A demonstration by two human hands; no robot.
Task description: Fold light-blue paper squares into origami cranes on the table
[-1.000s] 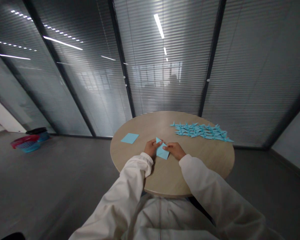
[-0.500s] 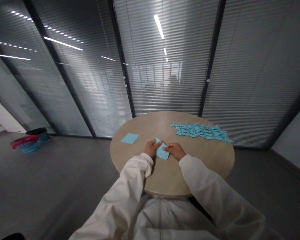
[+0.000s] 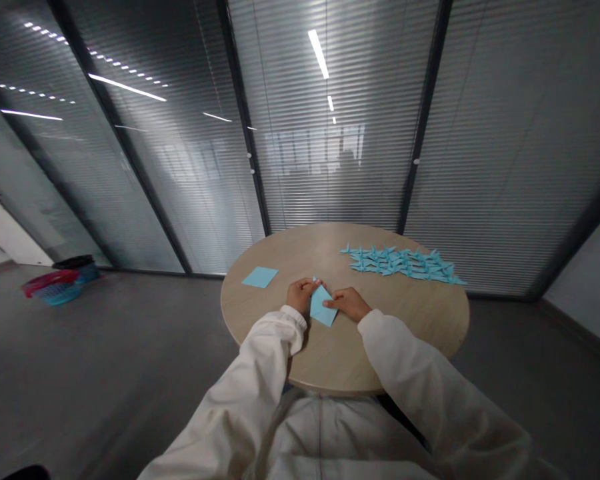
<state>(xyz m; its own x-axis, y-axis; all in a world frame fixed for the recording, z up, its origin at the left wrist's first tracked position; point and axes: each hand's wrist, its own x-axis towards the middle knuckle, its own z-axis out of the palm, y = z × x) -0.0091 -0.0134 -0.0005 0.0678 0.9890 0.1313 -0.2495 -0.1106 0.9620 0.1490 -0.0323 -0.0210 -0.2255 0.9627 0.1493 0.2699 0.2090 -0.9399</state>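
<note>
Between my two hands is a partly folded sheet of light blue origami paper, a little above the tabletop. My left hand pinches its upper left corner, thumb and fingers closed on the far tip. On the opposite side, my right hand grips the paper's right edge, with the thumb on top. The fingers under the sheet are hidden. To the left of my left hand lies a flat stack or sheet of blue paper. Rows of folded blue paper cranes rest at the back right.
The round wooden table stands close to a glass partition with blinds. On the floor at the far left are a blue basket with a red liner and a dark-lined bin.
The folded paper has tilted and shifted slightly down and left in my hands. My left thumb has moved up toward the far tip, and my right thumb sits nearer the right edge.
</note>
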